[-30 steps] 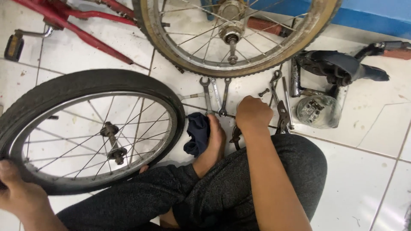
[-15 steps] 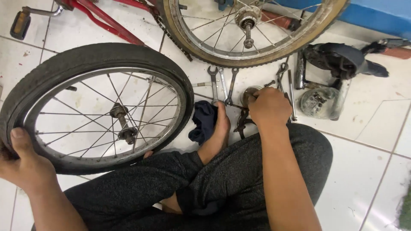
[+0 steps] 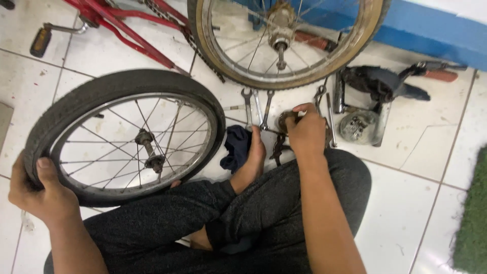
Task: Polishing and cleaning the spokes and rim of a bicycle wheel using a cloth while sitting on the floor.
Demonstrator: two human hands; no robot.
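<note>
I sit cross-legged on a white tiled floor. My left hand [image 3: 41, 195] grips the black tyre of a loose bicycle wheel [image 3: 122, 133] lying on the floor to my left, thumb over the tread. My right hand [image 3: 304, 132] reaches forward past my knee and closes its fingers around a small rusty round part [image 3: 282, 120] among the tools. Several spanners [image 3: 256, 107] lie just left of that hand, and a dark pair of pliers [image 3: 278, 147] lies under it. My bare foot [image 3: 252, 160] rests beside a dark blue rag [image 3: 237, 147].
A red bicycle frame [image 3: 127, 30] with a mounted, tan-tyred wheel [image 3: 284, 43] stands ahead. A black saddle [image 3: 378, 83] and a round metal tin of small parts [image 3: 358, 127] lie to the right. A blue wall base [image 3: 436, 33] runs behind; green matting [image 3: 472, 218] is at far right.
My right hand has gone from lying flat over the tools to pinching the rusty round part. The view has dropped, so my left hand on the tyre now shows fully.
</note>
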